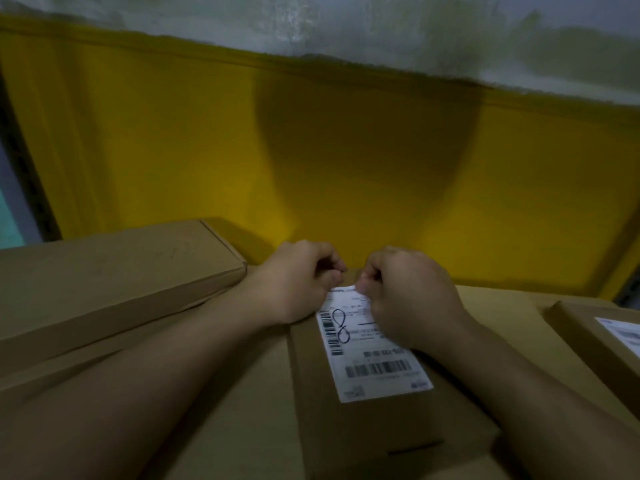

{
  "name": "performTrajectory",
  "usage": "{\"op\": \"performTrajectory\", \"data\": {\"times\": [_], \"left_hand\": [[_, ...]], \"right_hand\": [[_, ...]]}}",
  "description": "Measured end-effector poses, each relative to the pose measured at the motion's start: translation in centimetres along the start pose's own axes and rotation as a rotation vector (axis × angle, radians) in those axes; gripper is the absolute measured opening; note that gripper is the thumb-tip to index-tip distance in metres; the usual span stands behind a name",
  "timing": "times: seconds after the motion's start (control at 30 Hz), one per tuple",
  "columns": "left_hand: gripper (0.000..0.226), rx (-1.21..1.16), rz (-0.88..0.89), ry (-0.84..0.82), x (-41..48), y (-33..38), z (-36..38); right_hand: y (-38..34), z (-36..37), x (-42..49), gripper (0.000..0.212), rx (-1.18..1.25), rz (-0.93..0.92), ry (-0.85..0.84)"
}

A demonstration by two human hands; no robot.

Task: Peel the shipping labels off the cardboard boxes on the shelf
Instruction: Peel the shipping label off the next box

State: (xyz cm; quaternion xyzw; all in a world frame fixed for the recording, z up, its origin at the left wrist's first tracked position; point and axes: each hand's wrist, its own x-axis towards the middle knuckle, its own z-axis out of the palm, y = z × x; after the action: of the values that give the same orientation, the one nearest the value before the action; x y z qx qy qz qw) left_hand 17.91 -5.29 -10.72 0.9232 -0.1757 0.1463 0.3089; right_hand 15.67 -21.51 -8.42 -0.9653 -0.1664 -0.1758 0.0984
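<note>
A white shipping label (375, 370) with barcodes and a handwritten "8" lies on top of a narrow cardboard box (374, 427) in the middle. My right hand (405, 299) has curled fingers pinching the label's far edge. My left hand (298, 282) sits just left of it with fingers curled at the label's far left corner, on the box's far end; whether it holds the label I cannot tell. The far part of the label is hidden under my right hand.
A long flat cardboard box (114, 275) lies at the left on a larger box (225, 410). At the right edge is another box (595, 337) with its own white label (623, 336). A yellow wall (311, 161) rises close behind the boxes.
</note>
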Motion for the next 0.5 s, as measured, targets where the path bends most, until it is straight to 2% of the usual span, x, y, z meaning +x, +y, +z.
{"op": "performTrajectory", "data": {"times": [0.13, 0.33, 0.5], "left_hand": [[0.017, -0.073, -0.03, -0.064, -0.1, 0.2, 0.5], [0.007, -0.034, -0.086, 0.02, 0.2, -0.2, 0.7], [0.017, 0.017, -0.173, 0.037, 0.7, -0.5, 0.6]], "right_hand": [[1.3, -0.4, 0.1, 0.022, 0.059, 0.029, -0.044], [0.5, 0.2, 0.0, 0.019, 0.05, -0.019, -0.02], [0.2, 0.5, -0.1, 0.019, 0.063, -0.069, 0.007]]}}
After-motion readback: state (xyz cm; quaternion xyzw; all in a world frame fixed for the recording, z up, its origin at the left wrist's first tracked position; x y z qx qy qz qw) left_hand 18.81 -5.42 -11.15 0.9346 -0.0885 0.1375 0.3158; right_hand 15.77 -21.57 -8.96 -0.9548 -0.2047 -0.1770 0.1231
